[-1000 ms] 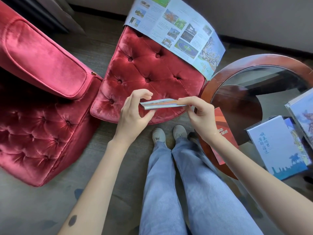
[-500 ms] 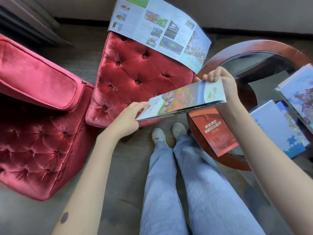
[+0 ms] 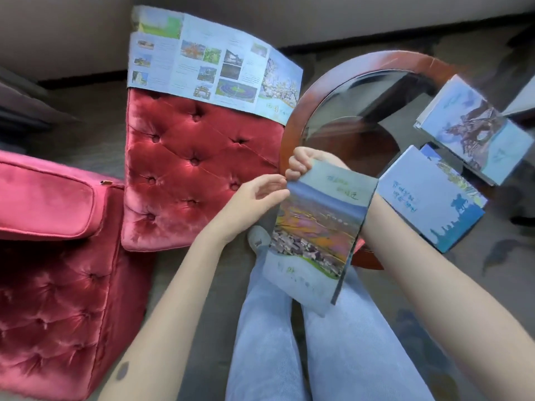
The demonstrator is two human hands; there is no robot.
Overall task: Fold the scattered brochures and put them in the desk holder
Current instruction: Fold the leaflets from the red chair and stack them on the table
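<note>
A folded brochure (image 3: 315,230) with a colourful landscape cover hangs upright over my knees. My right hand (image 3: 304,162) grips its top left corner, fingers curled over the edge. My left hand (image 3: 254,198) touches the brochure's left edge with loosely extended fingers. An unfolded brochure (image 3: 211,65) lies spread across the far edge of the red ottoman (image 3: 197,169). Two folded brochures lie on the glass table (image 3: 356,91): a blue one with silhouettes (image 3: 428,198) and one with a dark tree-like picture (image 3: 474,128). No desk holder is visible.
A red tufted armchair (image 3: 58,270) fills the left side. The round wood-rimmed glass table stands at the right, close to my knees. My legs in light jeans (image 3: 289,342) run down the middle. A white object (image 3: 521,99) sits at the table's far right edge.
The folded brochure turned from flat and edge-on to upright and moved right. My right hand now holds its top corner; my left hand loosened to a touch. The view shifted right.
</note>
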